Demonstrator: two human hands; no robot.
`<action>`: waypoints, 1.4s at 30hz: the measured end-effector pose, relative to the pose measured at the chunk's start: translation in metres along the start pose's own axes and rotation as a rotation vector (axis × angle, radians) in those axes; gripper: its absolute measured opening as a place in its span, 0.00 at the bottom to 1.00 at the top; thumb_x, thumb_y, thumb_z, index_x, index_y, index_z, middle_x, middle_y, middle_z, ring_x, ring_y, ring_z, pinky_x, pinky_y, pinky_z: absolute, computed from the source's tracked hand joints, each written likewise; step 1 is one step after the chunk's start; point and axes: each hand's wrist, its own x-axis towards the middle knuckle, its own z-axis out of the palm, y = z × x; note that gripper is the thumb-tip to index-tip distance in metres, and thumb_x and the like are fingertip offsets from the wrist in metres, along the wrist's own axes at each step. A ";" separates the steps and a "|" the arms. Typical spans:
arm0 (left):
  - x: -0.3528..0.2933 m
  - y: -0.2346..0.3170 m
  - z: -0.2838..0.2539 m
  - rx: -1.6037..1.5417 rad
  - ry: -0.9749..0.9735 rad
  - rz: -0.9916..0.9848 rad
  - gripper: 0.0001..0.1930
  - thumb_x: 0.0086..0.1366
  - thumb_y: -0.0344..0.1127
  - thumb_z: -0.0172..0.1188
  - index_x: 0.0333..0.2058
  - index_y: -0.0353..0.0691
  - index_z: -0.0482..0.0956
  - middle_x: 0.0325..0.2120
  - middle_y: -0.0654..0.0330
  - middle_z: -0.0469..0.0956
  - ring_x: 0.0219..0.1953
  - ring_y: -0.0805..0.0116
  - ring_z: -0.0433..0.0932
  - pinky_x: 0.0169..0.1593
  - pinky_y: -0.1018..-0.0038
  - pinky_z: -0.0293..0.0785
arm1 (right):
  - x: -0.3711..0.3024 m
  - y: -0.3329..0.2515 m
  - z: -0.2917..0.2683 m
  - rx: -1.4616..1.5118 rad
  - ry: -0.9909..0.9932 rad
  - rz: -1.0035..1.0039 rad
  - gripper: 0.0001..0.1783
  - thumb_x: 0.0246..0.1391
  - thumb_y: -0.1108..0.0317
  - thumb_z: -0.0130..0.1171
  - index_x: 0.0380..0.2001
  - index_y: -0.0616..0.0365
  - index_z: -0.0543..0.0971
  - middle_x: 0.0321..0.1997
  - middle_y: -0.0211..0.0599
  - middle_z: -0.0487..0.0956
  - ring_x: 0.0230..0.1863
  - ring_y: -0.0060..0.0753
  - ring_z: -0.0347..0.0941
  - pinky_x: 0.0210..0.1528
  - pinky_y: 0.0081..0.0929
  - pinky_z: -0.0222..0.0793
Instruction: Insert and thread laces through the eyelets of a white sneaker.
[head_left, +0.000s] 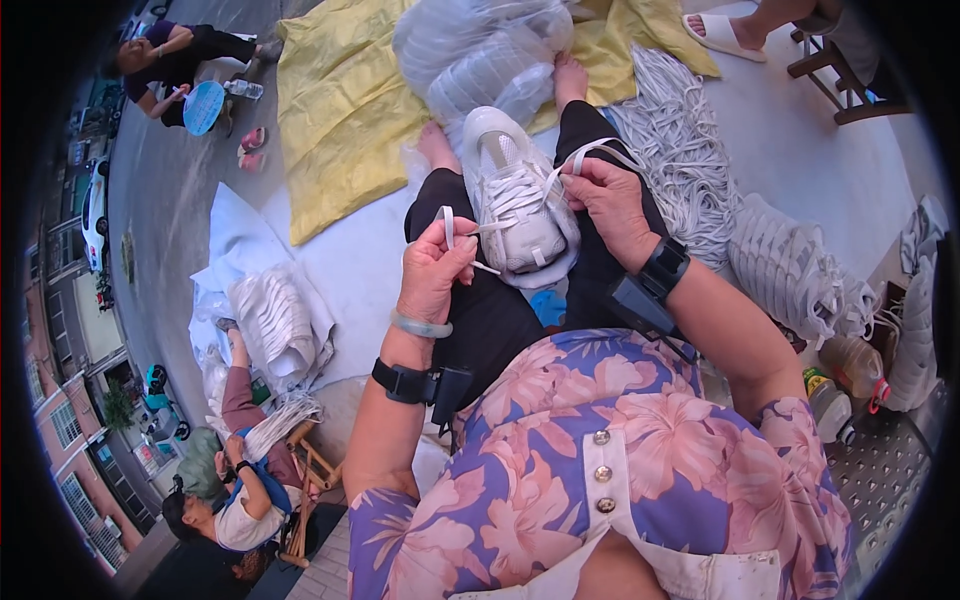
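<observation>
White laces (518, 195) are pinched in both hands, one length in the left hand (432, 265), another in the right hand (612, 205), with the shoe (537, 243) between the knees. Lacing seems in hand; the next move probably calls for even tension. Beyond, a clear bag (480, 50) bulges with pale contents; the jug (857, 365) holds something indistinct.

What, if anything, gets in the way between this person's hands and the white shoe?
Nothing visible blocks either one. The left hand and right hand each pinch white lace, and only that lace spans the gaps to the white shoe.
</observation>
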 end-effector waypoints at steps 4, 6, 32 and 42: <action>-0.004 -0.004 -0.001 -0.021 0.033 -0.012 0.12 0.56 0.29 0.60 0.39 0.37 0.73 0.23 0.68 0.71 0.20 0.81 0.68 0.24 0.85 0.67 | 0.001 0.006 0.001 -0.032 0.005 -0.051 0.03 0.48 0.76 0.58 0.29 0.64 0.78 0.20 0.21 0.72 0.21 0.09 0.62 0.22 0.11 0.59; -0.004 -0.009 -0.001 -0.075 0.028 0.009 0.12 0.55 0.28 0.60 0.39 0.37 0.73 0.23 0.67 0.72 0.20 0.81 0.69 0.24 0.86 0.66 | 0.001 0.009 0.001 -0.052 -0.002 -0.078 0.04 0.48 0.75 0.58 0.28 0.64 0.78 0.20 0.21 0.72 0.21 0.09 0.62 0.22 0.11 0.59; -0.012 -0.023 -0.001 -0.091 0.045 -0.007 0.24 0.54 0.23 0.58 0.51 0.34 0.66 0.26 0.65 0.73 0.23 0.79 0.72 0.28 0.82 0.73 | -0.002 0.006 0.010 -0.957 -0.197 -0.734 0.08 0.44 0.73 0.53 0.30 0.59 0.68 0.25 0.46 0.71 0.31 0.52 0.70 0.33 0.40 0.64; 0.010 -0.028 0.007 -0.081 0.211 0.136 0.20 0.54 0.22 0.57 0.47 0.30 0.67 0.23 0.65 0.73 0.22 0.79 0.71 0.28 0.83 0.71 | -0.024 -0.032 0.020 -0.637 -0.406 0.000 0.10 0.54 0.67 0.51 0.25 0.64 0.73 0.17 0.33 0.72 0.16 0.24 0.69 0.20 0.24 0.64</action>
